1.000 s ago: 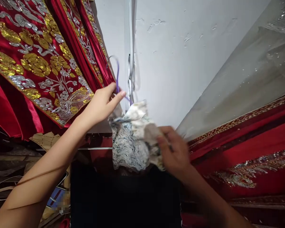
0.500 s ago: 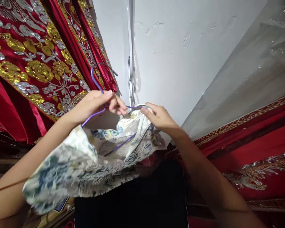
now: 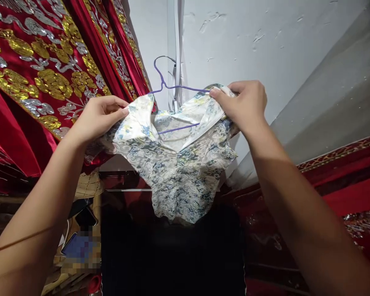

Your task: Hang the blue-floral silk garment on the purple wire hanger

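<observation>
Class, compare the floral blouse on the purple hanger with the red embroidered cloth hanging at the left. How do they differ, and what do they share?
The floral blouse is pale with a blue print; the red embroidered cloth is deep red with gold and silver motifs. The blouse is small and pinched at both shoulders by the left hand and right hand; the cloth is far larger and untouched. Both are patterned fabrics, hanging.

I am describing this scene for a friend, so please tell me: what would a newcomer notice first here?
First, the pale floral blouse in the centre, spread on a purple hanger and gripped at its shoulders by the left hand and right hand. Next, the red cloth with gold and silver embroidery hanging at upper left.
</observation>
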Available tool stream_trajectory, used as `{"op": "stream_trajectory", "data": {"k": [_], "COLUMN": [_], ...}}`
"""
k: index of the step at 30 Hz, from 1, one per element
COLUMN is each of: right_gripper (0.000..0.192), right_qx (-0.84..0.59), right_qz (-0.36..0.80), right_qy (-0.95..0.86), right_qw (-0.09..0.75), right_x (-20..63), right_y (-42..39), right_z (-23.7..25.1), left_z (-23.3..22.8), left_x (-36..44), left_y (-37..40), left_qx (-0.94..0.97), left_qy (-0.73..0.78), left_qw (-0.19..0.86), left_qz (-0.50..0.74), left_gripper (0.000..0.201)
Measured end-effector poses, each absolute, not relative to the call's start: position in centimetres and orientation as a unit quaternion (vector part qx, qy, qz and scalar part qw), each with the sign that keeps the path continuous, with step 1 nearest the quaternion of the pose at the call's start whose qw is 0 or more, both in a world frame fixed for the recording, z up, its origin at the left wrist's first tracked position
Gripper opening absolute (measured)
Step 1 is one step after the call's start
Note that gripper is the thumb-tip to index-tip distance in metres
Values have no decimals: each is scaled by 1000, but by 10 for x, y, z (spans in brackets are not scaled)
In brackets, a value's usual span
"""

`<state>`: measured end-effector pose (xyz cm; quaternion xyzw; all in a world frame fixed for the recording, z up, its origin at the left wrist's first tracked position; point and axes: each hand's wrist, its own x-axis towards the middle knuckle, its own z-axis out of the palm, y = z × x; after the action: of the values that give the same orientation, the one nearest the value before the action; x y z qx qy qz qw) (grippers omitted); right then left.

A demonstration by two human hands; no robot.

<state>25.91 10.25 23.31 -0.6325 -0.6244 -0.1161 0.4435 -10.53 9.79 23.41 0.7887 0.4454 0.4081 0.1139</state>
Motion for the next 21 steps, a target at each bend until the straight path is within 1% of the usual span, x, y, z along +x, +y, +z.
{"op": "stream_trajectory", "data": {"k": [4, 8, 10, 12, 14, 16, 19, 21], "right_gripper": [48, 45, 46, 48, 50, 51, 51, 46], "right_qx": [-654, -656, -644, -628, -623, -628, -625, -624], "right_qz": [-128, -155, -171, -179, -169, -149, -124, -118], "right_qy": [-607, -611, -611, -605, -593, -590, -608, -610], "right_qw": [433, 416, 428, 456, 480, 485, 474, 474], "right_x": [257, 251, 253, 259, 267, 275, 281, 282], "right_y": [95, 101, 104, 102, 95, 83, 65, 57], "right_z": [229, 238, 245, 245, 238, 223, 195, 177], "left_z": [223, 226, 232, 239, 242, 239, 222, 203], "left_x": [-96, -94, -92, -86, -78, -71, -69, -74], "left_y": [90, 92, 98, 102, 103, 101, 97, 96], "left_qx": [758, 743, 743, 751, 764, 774, 769, 755], "left_qy": [464, 458, 456, 450, 436, 423, 436, 463], "left_qw": [22, -12, -21, -31, -34, -26, -19, -25], "left_qz": [457, 488, 489, 482, 475, 470, 466, 463], "left_gripper": [26, 25, 26, 29, 30, 29, 26, 27]}}
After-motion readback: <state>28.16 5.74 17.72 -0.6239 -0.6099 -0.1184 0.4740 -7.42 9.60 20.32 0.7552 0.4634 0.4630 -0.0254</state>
